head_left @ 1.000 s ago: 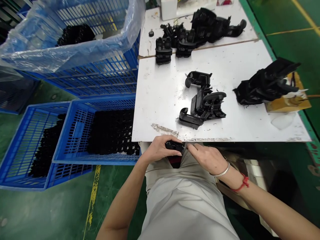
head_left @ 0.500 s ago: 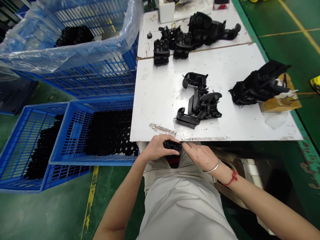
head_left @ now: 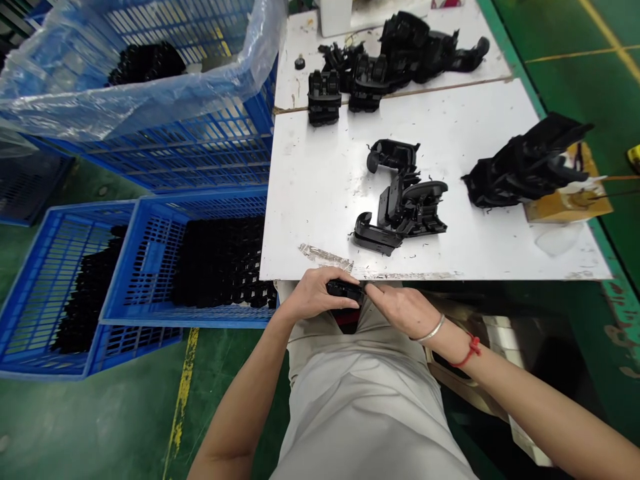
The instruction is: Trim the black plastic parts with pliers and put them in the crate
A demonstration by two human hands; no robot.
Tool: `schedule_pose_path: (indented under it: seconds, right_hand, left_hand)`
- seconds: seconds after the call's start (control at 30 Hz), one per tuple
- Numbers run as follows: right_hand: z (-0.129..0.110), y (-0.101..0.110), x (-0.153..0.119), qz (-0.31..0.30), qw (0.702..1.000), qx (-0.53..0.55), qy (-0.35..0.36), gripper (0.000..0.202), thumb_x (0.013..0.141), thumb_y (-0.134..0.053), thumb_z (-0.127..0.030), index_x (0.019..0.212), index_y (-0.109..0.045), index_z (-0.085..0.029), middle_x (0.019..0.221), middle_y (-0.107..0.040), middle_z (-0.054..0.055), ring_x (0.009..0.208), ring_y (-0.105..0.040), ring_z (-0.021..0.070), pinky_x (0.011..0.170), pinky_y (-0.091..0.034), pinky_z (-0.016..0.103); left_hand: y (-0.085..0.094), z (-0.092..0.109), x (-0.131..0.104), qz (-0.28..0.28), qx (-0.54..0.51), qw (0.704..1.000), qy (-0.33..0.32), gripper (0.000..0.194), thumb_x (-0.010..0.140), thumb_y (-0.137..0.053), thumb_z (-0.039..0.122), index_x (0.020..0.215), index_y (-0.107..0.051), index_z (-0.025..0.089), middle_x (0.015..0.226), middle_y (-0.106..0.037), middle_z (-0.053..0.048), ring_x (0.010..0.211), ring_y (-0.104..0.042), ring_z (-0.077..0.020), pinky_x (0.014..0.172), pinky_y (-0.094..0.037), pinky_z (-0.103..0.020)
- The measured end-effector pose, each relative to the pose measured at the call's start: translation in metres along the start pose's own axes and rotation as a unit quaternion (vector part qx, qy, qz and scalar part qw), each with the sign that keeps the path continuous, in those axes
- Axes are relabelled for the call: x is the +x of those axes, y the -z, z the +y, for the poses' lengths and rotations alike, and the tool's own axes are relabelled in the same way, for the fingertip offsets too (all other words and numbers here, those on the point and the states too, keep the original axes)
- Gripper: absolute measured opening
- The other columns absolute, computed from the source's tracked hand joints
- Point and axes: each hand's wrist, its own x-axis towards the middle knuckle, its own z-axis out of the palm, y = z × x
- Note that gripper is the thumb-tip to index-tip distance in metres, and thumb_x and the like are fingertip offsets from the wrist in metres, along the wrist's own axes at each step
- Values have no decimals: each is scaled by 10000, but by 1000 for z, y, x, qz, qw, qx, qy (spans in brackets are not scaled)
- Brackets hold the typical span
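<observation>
My left hand [head_left: 323, 293] is wrapped round a small black plastic part [head_left: 345, 289] just below the table's front edge, thumb on the near side and fingers on the far side. My right hand [head_left: 400, 308] meets the part's right end with its fingers closed. Whatever those fingers pinch is too small and hidden to make out. Beyond the hands, several black plastic mouldings [head_left: 407, 207] lie loosely together on the white table [head_left: 320, 193].
More black mouldings [head_left: 370, 77] lie at the back of the table. A stack of them [head_left: 515, 167] leans by a yellowish box [head_left: 570, 200] on the right. Blue crates [head_left: 185, 320] with black parts stand on the left, below a plastic-lined blue crate [head_left: 200, 153]. Small black scraps dot the tabletop.
The camera view has shifted slightly. Both hands keep nearly the same place and grip on the black part; the right hand sits a touch further right.
</observation>
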Motion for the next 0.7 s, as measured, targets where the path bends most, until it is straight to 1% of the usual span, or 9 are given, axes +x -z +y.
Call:
schedule_pose_path:
  seconds: [0.13, 0.27, 0.47, 0.7]
  right_hand:
    - [-1, 0, 4, -7, 1000, 7, -4, 248, 858, -342, -55, 1005, -513, -159, 742, -604, 44, 499, -468, 123, 430, -132, 270]
    - [0, -2, 4, 10, 1000, 15, 2, 226, 860, -350, -63, 985, -512, -159, 764, -606, 48, 510, -473, 120, 435, -131, 270]
    - [5, -7, -2, 31, 999, 5, 14, 280, 838, -313, -37, 1002, -507, -155, 686, -583, 31, 470, -443, 121, 428, -133, 269]
    - [5, -6, 3, -6, 1000, 13, 2, 260, 861, -340, -52, 1025, -509, -164, 740, -613, 39, 523, -504, 135, 441, -135, 269]
  left_hand:
    - [-1, 0, -1, 3, -3, 1000, -4, 365, 666, -783, 392, 966, -712, 198, 959, -720, -42, 912, -654, -201, 828, -497, -276]
    - [-1, 0, -1, 5, 6, 1000, -9, 365, 663, -786, 388, 966, -713, 196, 939, -721, -37, 891, -653, -193, 818, -495, -270]
    - [0, 0, -1, -2, 3, 1000, -8, 359, 667, -785, 383, 962, -709, 194, 954, -721, -39, 905, -655, -196, 831, -494, -272]
    - [2, 0, 0, -9, -11, 1000, 6, 361, 674, -774, 398, 970, -708, 201, 962, -716, -40, 903, -654, -203, 804, -502, -275]
